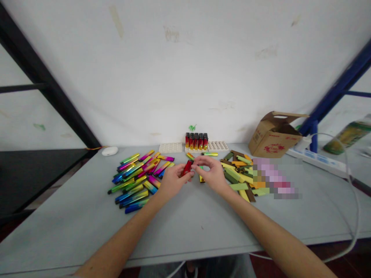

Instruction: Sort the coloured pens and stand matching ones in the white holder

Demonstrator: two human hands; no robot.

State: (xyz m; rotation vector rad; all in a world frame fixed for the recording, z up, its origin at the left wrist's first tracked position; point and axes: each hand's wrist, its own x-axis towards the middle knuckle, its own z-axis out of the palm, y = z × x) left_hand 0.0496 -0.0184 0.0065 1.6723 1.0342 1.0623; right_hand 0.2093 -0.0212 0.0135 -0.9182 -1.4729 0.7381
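Observation:
My left hand (174,178) is closed around a short, shiny red tube (187,167), held tilted above the table. At the tube's upper end, the fingers of my right hand (211,170) are pinched together against it; anything small between those fingertips is hidden. Just beyond my hands lie a small red and yellow piece (190,156) and a yellow-green tube (209,154). A yellow piece (202,178) with a dark end shows partly between my hands. Left of them spreads a pile of shiny tubes (136,173) in blue, green, gold and pink.
Flat matte pieces (236,174) in yellow, green and brown lie to the right. Against the wall, upright red-gold tubes with black tops (196,141) stand between two white holed trays (171,148). An open cardboard box (271,137), power strip (321,163), white cable (357,204) and white case (109,151) are around.

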